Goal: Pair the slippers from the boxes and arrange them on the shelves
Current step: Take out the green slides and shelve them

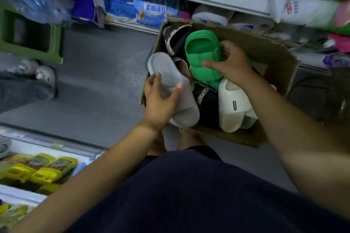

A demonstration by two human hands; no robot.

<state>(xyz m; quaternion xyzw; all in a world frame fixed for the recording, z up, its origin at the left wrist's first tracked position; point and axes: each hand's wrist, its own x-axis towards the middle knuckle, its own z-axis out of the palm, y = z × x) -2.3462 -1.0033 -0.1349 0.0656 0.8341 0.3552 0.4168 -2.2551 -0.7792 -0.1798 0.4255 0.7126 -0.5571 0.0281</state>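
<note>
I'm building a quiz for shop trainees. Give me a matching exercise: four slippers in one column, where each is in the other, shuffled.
1 grey slipper
2 green slipper
3 cream slipper
4 yellow slippers

A on the shelf
B in the left hand
C lying untouched in the cardboard box
D gripped by the right hand

Pairs: 1-B, 2-D, 3-C, 4-A

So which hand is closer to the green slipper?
Right. The right hand grips the green slipper inside the cardboard box. The left hand is off to the side at the box's edge, holding a grey slipper.
</note>
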